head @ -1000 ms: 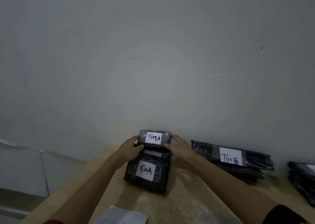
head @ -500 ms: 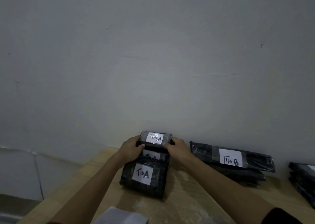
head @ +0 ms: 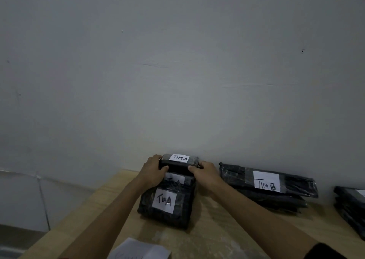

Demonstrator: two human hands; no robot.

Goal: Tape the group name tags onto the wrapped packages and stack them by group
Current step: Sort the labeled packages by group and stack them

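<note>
The top package (head: 178,165) sits close against the foot of the wall (head: 177,81). Its long axis runs along the wall, side to side. Its white tag (head: 180,157) (hand-lettered "TIM A") faces up and reads upright from the person's side.

The left hand (head: 153,170) grips the package's left end and the right hand (head: 207,173) grips its right end. Each thumb lies on the near side face and the fingers curl round the end, so both hands are clamped narrowly on it. I cannot tell whether it rests on the package below or is held just above it.

Just out from the wall, beneath it, a second package (head: 190,180) shows a tag that is partly hidden. Farther from the wall lies the front package (head: 145,205), also tagged "TIM A", with its long axis pointing away from the wall.

To the right along the wall is the B stack (head: 296,187), its top tag reading "TIM B". Beyond it a third stack (head: 349,205) is cut by the frame edge. All of these rest on the wooden table (head: 213,233). A paper (head: 138,250) lies farthest from the wall.
</note>
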